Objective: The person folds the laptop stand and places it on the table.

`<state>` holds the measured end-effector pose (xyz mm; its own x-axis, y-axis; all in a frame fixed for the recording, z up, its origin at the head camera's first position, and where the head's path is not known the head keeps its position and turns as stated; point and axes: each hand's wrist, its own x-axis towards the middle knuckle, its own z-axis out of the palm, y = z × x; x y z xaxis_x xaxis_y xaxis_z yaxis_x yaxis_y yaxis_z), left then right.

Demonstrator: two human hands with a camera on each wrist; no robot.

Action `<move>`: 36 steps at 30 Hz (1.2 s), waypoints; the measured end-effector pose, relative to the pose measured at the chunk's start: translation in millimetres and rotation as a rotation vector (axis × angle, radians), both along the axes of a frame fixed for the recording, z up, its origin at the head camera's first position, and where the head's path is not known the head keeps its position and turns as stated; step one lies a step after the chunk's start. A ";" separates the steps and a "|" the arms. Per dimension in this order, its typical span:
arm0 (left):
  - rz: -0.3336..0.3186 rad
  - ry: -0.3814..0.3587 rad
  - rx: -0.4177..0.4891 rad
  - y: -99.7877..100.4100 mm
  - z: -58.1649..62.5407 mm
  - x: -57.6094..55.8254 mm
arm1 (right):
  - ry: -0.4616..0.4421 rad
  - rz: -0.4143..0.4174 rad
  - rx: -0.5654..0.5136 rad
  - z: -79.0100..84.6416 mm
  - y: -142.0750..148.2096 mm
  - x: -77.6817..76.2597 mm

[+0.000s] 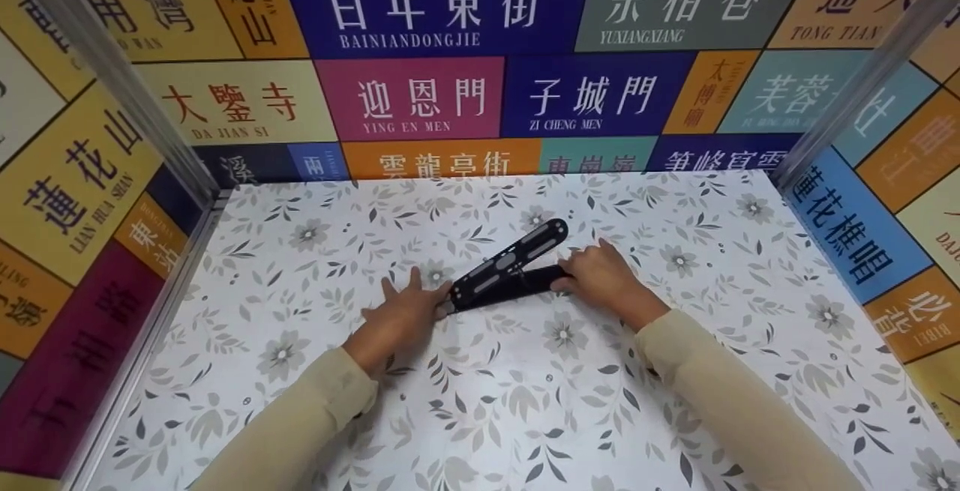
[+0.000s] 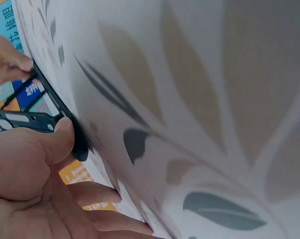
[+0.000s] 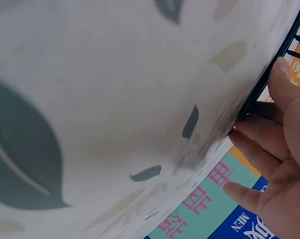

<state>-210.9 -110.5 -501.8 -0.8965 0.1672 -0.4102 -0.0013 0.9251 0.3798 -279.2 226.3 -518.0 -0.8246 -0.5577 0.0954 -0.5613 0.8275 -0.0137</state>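
Note:
A black folding stand (image 1: 507, 260) with two hinged, slotted arms stands part-way unfolded on the flowered tabletop. Its upper arm slants up to the far right, while the lower arm (image 1: 541, 278) lies close over the table. My left hand (image 1: 403, 320) pinches the hinge end with the thumb (image 2: 64, 137) on it, other fingers spread toward the tabletop. At the other end, my right hand (image 1: 600, 275) grips the tip of the lower arm between thumb (image 3: 282, 77) and fingers. Thin struts (image 2: 21, 94) between the two arms show in the left wrist view.
The white tabletop (image 1: 480, 416) carries a grey leaf and flower print. Upright panels (image 1: 420, 97) with coloured Chinese place-name blocks close off the back and both sides. Metal posts (image 1: 169, 135) stand at the rear corners.

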 end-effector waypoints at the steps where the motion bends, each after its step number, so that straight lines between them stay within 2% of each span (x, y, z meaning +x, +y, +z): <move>1: 0.003 -0.011 0.000 -1.1 0.7 -2.8 | 0.013 -0.001 0.017 0.3 -0.6 1.3; 7: -0.014 -0.063 -0.010 -5.9 5.8 -14.3 | 0.029 -0.039 0.081 3.2 -4.3 11.6; 15: -0.030 -0.097 -0.025 -10.3 5.5 -29.9 | -0.103 -0.154 0.003 6.0 -8.8 25.3; 23: -0.013 -0.164 -0.006 -9.7 8.5 -44.5 | -0.102 -0.185 -0.010 7.6 -12.7 35.8; 29: -0.019 -0.156 -0.012 -10.4 7.3 -52.1 | -0.033 -0.164 0.039 7.2 -17.0 45.6; 36: -0.059 -0.104 -0.002 -15.4 5.0 -56.8 | -0.024 -0.165 0.101 8.0 -22.2 52.1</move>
